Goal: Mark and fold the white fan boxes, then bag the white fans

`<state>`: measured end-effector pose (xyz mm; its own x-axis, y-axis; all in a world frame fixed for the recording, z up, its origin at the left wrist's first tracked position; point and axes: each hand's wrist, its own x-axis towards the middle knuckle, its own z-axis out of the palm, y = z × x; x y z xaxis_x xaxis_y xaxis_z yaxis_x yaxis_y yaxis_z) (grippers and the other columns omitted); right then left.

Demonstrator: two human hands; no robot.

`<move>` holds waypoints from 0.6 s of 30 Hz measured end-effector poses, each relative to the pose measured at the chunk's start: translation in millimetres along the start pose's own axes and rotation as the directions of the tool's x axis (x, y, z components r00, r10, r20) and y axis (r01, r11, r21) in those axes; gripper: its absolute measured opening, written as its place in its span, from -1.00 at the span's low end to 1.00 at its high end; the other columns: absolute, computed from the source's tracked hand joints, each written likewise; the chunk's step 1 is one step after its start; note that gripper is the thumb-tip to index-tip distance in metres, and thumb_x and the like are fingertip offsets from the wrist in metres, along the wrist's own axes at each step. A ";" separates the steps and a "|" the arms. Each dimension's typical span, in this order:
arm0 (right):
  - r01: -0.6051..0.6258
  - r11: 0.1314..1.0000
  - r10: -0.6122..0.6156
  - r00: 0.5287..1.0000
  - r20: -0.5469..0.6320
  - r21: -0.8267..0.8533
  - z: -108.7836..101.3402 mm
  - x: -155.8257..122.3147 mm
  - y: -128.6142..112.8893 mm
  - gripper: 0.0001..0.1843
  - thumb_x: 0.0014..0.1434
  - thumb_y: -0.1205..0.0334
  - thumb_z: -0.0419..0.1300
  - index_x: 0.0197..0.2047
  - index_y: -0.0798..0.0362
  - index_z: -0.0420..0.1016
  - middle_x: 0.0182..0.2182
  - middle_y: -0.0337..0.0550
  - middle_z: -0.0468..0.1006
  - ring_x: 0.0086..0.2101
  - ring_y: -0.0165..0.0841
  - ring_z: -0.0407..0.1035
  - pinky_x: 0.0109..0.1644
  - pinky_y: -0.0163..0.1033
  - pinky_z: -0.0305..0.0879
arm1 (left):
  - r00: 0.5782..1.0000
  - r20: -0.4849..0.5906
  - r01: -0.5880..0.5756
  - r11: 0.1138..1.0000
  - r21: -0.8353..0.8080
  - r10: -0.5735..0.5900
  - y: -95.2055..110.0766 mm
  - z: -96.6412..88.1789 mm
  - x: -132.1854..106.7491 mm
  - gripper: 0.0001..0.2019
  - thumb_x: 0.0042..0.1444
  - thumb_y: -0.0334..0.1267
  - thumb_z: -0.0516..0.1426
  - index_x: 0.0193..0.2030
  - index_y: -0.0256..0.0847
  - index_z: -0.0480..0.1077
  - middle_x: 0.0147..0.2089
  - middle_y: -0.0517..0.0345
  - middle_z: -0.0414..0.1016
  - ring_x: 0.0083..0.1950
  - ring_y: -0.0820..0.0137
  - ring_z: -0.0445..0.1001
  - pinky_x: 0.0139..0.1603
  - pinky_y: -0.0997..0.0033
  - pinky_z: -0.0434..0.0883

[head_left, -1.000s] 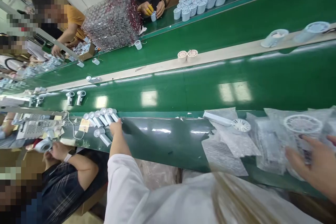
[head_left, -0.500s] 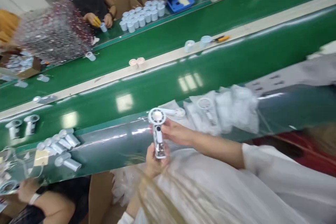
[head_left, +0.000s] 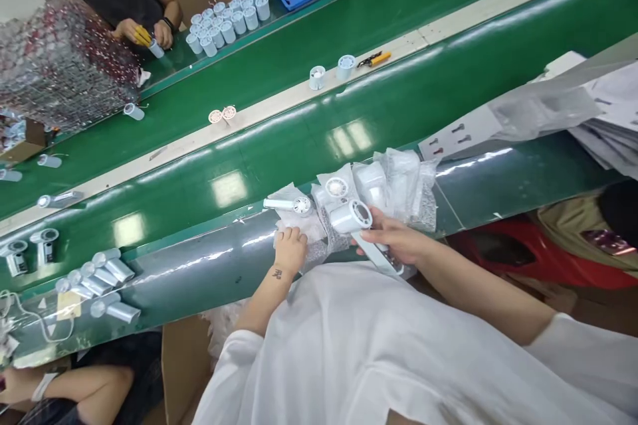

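You've got a white handheld fan (head_left: 351, 218) clamped in your right hand (head_left: 396, 240), fingers wrapped round it, forearm angled in across your front. Your left hand (head_left: 290, 249) sits flat on bubble wrap (head_left: 313, 234), fingers slightly apart, with a second fan (head_left: 286, 204) just past them. Wrapped fans (head_left: 393, 179) lie to the right of those fingers, unpacked fan parts (head_left: 107, 272) well left.

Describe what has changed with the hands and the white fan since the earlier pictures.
The left hand has let go of the white handheld fan and moved onto the clear plastic wrap. The right hand now holds the fan alone, tilted with its head to the left. The other fan lying on the wrap and the fan bodies on the belt stayed as they were.
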<state>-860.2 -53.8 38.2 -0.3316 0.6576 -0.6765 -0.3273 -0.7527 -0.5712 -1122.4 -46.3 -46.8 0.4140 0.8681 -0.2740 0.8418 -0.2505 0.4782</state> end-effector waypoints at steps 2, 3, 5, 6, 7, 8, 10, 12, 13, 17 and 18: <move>-0.049 0.999 0.048 0.996 0.070 0.014 -1.0 2.6 12.4 -0.36 -0.14 0.12 0.48 -0.01 -0.03 0.32 -0.23 -0.20 0.53 -0.28 -0.31 0.50 -0.28 -0.23 0.49 | 0.999 0.031 0.009 1.000 0.013 -0.010 1.6 1.1 -11.3 -0.87 0.12 -0.44 0.10 -0.33 -0.25 0.49 -0.21 -0.09 0.49 -0.06 0.19 0.42 0.02 0.14 0.32; -0.083 0.996 0.079 0.988 0.132 0.028 -1.8 4.5 17.5 -0.40 -0.13 0.12 0.47 -0.04 0.00 0.34 -0.26 -0.19 0.54 -0.30 -0.32 0.50 -0.30 -0.26 0.49 | 0.999 0.013 0.037 0.999 -0.022 -0.036 1.9 -1.9 -17.2 -0.84 0.15 -0.43 0.07 -0.31 -0.26 0.50 -0.24 -0.07 0.50 -0.11 0.23 0.43 -0.02 0.19 0.34; -0.177 0.982 0.155 0.950 0.271 0.059 -2.2 9.9 25.9 -0.44 -0.15 0.14 0.47 -0.10 0.07 0.38 -0.31 -0.18 0.56 -0.35 -0.34 0.51 -0.33 -0.29 0.47 | 0.988 -0.052 0.130 0.975 -0.181 -0.142 3.6 -11.6 -27.8 -0.82 0.19 -0.37 0.05 -0.26 -0.25 0.50 -0.27 0.00 0.52 -0.21 0.32 0.45 -0.12 0.30 0.37; -0.232 0.971 0.200 0.922 0.330 0.063 -1.0 13.6 29.8 -0.44 -0.18 0.16 0.48 -0.12 0.10 0.39 -0.32 -0.17 0.58 -0.36 -0.35 0.52 -0.32 -0.30 0.47 | 0.974 -0.076 0.182 0.937 -0.299 -0.213 5.6 -16.8 -32.0 -0.82 0.19 -0.33 0.06 -0.26 -0.24 0.51 -0.29 0.04 0.53 -0.26 0.35 0.45 -0.17 0.35 0.37; -0.289 0.956 0.249 0.891 0.380 0.051 1.1 18.1 33.7 -0.44 -0.20 0.18 0.49 -0.14 0.12 0.40 -0.33 -0.17 0.59 -0.38 -0.36 0.52 -0.30 -0.31 0.47 | 0.956 -0.080 0.222 0.878 -0.425 -0.281 8.2 -21.5 -35.3 -0.83 0.17 -0.30 0.08 -0.28 -0.23 0.51 -0.32 0.08 0.53 -0.30 0.38 0.45 -0.21 0.38 0.37; -0.342 0.939 0.300 0.857 0.419 0.027 3.9 23.1 37.9 -0.43 -0.22 0.20 0.49 -0.14 0.14 0.41 -0.33 -0.17 0.59 -0.39 -0.37 0.52 -0.29 -0.31 0.47 | 0.942 -0.063 0.248 0.806 -0.537 -0.331 11.2 -25.2 -37.8 -0.84 0.14 -0.26 0.11 -0.30 -0.23 0.51 -0.34 0.11 0.53 -0.33 0.40 0.45 -0.24 0.41 0.36; -0.427 0.904 0.391 0.799 0.458 -0.026 9.6 33.6 47.5 -0.42 -0.25 0.19 0.50 -0.16 0.16 0.41 -0.37 -0.17 0.60 -0.43 -0.38 0.52 -0.32 -0.32 0.47 | 0.927 -0.001 0.271 0.673 -0.689 -0.374 17.5 -29.0 -41.2 -0.84 0.09 -0.22 0.15 -0.34 -0.24 0.51 -0.38 0.14 0.52 -0.36 0.42 0.43 -0.28 0.43 0.35; -0.478 0.877 0.443 0.781 0.440 -0.034 12.5 41.9 57.8 -0.39 -0.25 0.15 0.51 -0.15 0.15 0.40 -0.42 -0.19 0.59 -0.48 -0.38 0.50 -0.38 -0.31 0.47 | 0.920 0.044 0.277 0.564 -0.778 -0.390 22.1 -28.4 -43.5 -0.82 0.07 -0.18 0.17 -0.36 -0.25 0.50 -0.41 0.16 0.51 -0.39 0.44 0.41 -0.30 0.45 0.34; -0.487 0.874 0.450 0.797 0.403 -0.013 12.6 44.4 62.7 -0.37 -0.25 0.15 0.51 -0.13 0.14 0.38 -0.43 -0.19 0.58 -0.48 -0.37 0.50 -0.39 -0.31 0.48 | 0.917 0.052 0.272 0.525 -0.806 -0.395 23.5 -27.0 -44.6 -0.82 0.06 -0.17 0.18 -0.36 -0.26 0.50 -0.42 0.18 0.50 -0.39 0.45 0.40 -0.30 0.45 0.34; -0.468 0.879 0.423 0.856 0.296 0.096 11.0 43.1 75.1 -0.25 -0.19 0.24 0.50 0.04 0.06 0.27 -0.34 -0.18 0.59 -0.40 -0.33 0.55 -0.38 -0.29 0.51 | 0.923 0.057 0.243 0.460 -0.854 -0.380 24.6 -20.1 -47.8 -0.80 0.05 -0.13 0.20 -0.33 -0.25 0.49 -0.40 0.20 0.50 -0.37 0.47 0.39 -0.26 0.46 0.33; -0.474 0.874 0.420 0.849 0.320 0.109 11.4 41.4 75.9 -0.23 -0.19 0.28 0.49 0.07 0.04 0.25 -0.30 -0.17 0.59 -0.39 -0.32 0.56 -0.38 -0.29 0.52 | 0.925 0.051 0.233 0.457 -0.858 -0.377 24.0 -18.9 -48.0 -0.80 0.06 -0.13 0.20 -0.33 -0.24 0.48 -0.40 0.20 0.49 -0.36 0.46 0.39 -0.26 0.46 0.33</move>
<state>-908.9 -83.4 -27.8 -0.7026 0.2524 -0.6653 -0.2257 -0.9658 -0.1280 -1128.6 -85.9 -6.5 0.0831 0.8755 -0.4760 0.1842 0.4559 0.8707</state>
